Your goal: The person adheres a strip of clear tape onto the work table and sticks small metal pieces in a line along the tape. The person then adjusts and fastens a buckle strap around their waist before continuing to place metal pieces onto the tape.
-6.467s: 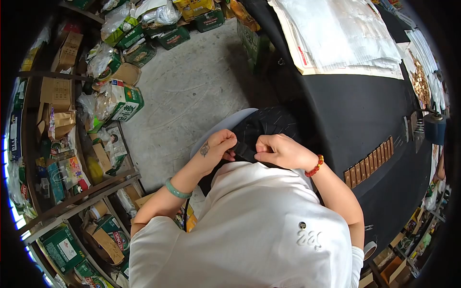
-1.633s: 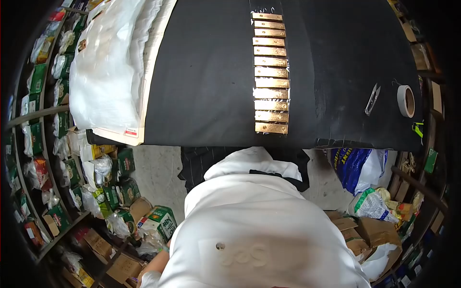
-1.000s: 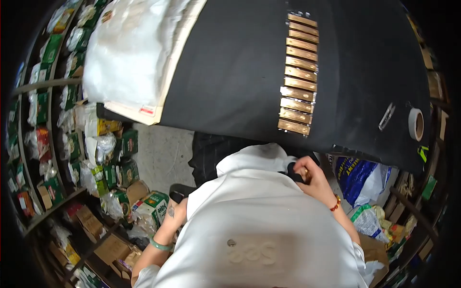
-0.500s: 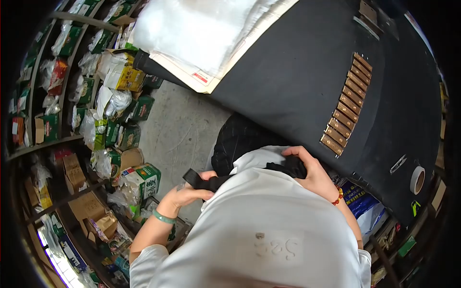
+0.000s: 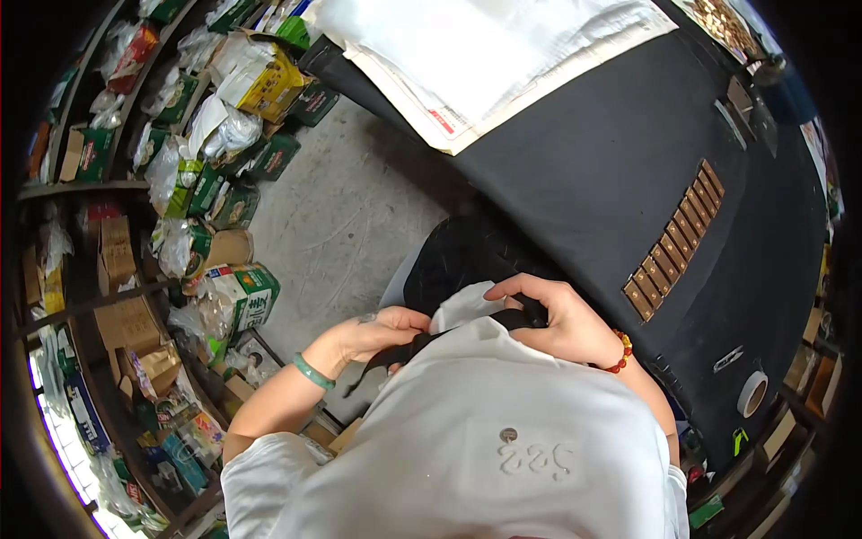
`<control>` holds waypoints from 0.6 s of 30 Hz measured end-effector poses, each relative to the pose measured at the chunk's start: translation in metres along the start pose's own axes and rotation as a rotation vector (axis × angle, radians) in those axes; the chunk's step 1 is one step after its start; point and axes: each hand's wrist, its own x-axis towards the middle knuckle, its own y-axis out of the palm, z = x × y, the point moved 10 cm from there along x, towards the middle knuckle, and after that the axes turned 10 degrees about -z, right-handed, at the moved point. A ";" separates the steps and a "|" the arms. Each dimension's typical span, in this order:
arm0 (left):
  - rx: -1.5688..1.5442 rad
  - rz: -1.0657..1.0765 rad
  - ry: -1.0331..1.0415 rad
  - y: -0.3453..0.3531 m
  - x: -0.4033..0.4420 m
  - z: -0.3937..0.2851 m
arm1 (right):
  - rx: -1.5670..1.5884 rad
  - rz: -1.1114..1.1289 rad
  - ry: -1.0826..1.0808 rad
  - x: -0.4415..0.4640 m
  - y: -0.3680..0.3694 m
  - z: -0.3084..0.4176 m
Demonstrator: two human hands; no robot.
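At the waist of the white shirt (image 5: 431,422), my left hand (image 5: 373,337) is closed, thumb and fingers pinching a black strap (image 5: 382,361). One end of that strap dangles below the fingers. My right hand (image 5: 566,323) curls at the other side of the waist, its fingers closed around bunched black strap (image 5: 521,317). White cloth (image 5: 467,305) bulges between the two hands. Part of the strap is hidden under the fingers and the shirt folds. Beneath the hands, black cloth (image 5: 467,256) covers my lap.
A black-topped table (image 5: 557,180) stands ahead to the right, bearing a row of brown metal plates (image 5: 678,241), a tape roll (image 5: 752,393), a small scissors-like tool (image 5: 728,358) and plastic sheets (image 5: 485,54). Shelves at the left hold several boxes (image 5: 256,296). Concrete floor (image 5: 332,216) lies between.
My left hand has moved inward and up to the right, and its strap now hangs down. The right hand has shifted slightly left. The view has turned, so table and shelves appear displaced.
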 end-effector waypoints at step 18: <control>0.474 -0.821 0.421 -0.111 0.021 -0.049 | -0.114 -0.034 0.047 0.011 0.001 0.006</control>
